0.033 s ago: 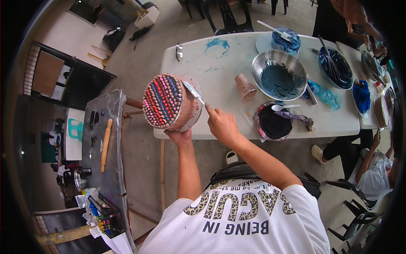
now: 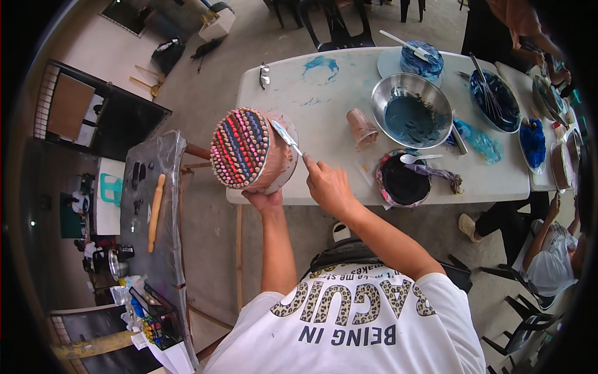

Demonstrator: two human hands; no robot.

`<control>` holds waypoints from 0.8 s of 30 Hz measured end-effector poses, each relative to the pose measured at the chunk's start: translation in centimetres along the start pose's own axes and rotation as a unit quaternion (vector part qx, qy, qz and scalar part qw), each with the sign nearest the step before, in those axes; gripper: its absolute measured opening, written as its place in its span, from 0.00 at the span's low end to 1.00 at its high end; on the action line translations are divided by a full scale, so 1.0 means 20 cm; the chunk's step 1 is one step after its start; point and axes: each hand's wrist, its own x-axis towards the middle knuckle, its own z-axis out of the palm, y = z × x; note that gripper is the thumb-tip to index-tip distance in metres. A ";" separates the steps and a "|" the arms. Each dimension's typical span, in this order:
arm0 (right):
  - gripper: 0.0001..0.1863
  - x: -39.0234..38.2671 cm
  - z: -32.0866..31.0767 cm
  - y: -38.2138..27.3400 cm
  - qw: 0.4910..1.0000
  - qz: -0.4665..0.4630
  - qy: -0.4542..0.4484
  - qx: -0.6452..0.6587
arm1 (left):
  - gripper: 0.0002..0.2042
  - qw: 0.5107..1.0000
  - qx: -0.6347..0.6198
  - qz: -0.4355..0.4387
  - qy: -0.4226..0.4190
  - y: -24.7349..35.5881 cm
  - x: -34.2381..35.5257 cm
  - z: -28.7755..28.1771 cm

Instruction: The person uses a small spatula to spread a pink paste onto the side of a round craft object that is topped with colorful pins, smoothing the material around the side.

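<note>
A round cake point(image 2: 274, 163) with a brown frosted side is tilted so its top faces left; rows of small pink, red, dark blue and tan piped dabs cover that top. Under its near edge, my left hand point(image 2: 264, 201) is closed on it, most of the fingers hidden behind. My right hand point(image 2: 330, 188) grips a palette knife point(image 2: 286, 135), index finger stretched along the handle. The knife's blade, smeared with pale blue, lies against or very near the cake's side by the top rim. A clear base or board shows at the cake's right end.
On the white table point(image 2: 280, 87) are a steel bowl point(image 2: 441, 103) of grey-blue mixture, a smeared plastic cup point(image 2: 360, 129), a bowl of black mixture point(image 2: 405, 181) and a blue cake point(image 2: 420, 61). At left, a rolling pin point(image 2: 156, 213) lies on a grey-topped table. A person sits at right.
</note>
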 end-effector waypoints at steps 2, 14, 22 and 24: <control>0.26 -0.06 0.02 0.03 1.000 -0.016 0.009 -0.006 | 0.31 1.000 0.015 0.011 -0.008 -0.01 0.01 -0.02; 0.27 -0.35 -0.18 0.27 1.000 -0.008 -0.003 0.015 | 0.32 0.992 0.084 0.092 0.033 0.16 -0.02 -0.27; 0.28 -0.31 -0.15 0.32 0.999 -0.032 -0.014 0.030 | 0.29 0.979 0.066 0.110 0.159 0.15 -0.15 -0.44; 0.28 -0.30 -0.13 0.31 0.998 -0.039 -0.015 0.049 | 0.29 0.976 0.072 0.106 0.174 0.14 -0.16 -0.50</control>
